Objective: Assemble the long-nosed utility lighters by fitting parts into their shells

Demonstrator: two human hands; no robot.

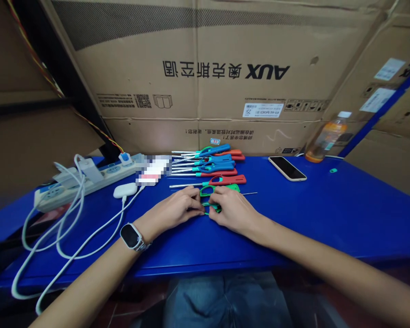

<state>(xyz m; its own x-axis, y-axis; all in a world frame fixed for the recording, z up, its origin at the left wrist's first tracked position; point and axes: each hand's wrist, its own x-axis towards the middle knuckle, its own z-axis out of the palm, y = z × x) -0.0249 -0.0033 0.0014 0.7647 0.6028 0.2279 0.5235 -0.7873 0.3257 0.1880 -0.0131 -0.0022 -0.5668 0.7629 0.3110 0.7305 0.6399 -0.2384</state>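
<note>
My left hand [184, 204], with a watch [131, 236] on its wrist, has its fingers pinched together at the front of the blue table. My right hand [230, 208] faces it, fingers closed round a small green plastic piece [205, 204] that reaches toward the left fingertips. Most of this piece is hidden by the fingers. Just behind both hands lies a green lighter handle [234, 187]; a thin metal rod [250, 193] sticks out right of my right hand. Beyond are a red long-nosed lighter [225, 180] and several blue lighters [218, 166], metal tubes pointing left.
A power strip [99, 180] with white cables and a white charging case [125, 190] occupy the left side. On the right are a phone [287, 168], a small green cap [333, 171] and an orange drink bottle [328, 139]. Cardboard [205, 45] walls the back.
</note>
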